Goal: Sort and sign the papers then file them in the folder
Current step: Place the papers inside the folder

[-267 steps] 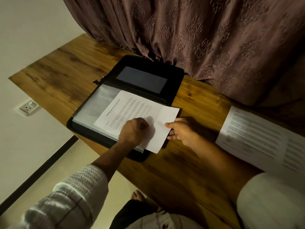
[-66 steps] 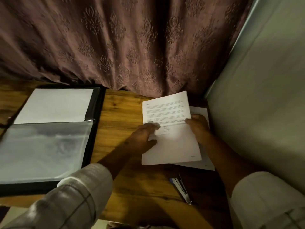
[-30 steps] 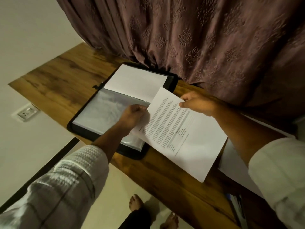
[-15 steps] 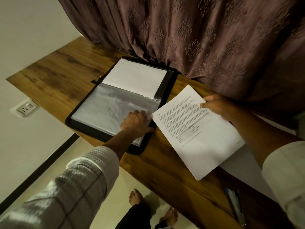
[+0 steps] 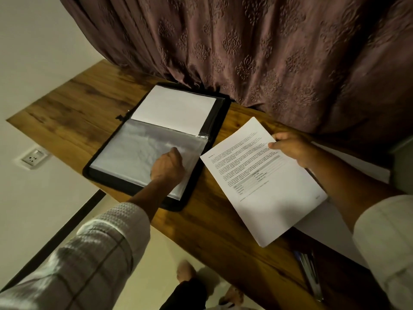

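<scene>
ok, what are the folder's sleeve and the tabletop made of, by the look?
The sleeve: likely clear plastic film, glossy; it wrinkles and catches glare. The tabletop: wood grain with a slight sheen; solid wood or laminate, cannot tell.

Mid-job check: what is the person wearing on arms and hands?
Left sleeve: pale with thin dark check lines and a waffle-textured cuff. Right sleeve: pale, looks plain. Both stop short of the wrists. No watch, ring or glove shows on the left hand or right hand.

The left sleeve (image 5: 85,265) is pale with thin dark checks and a waffle-textured cuff (image 5: 125,220); the right sleeve (image 5: 386,242) is pale too.
</scene>
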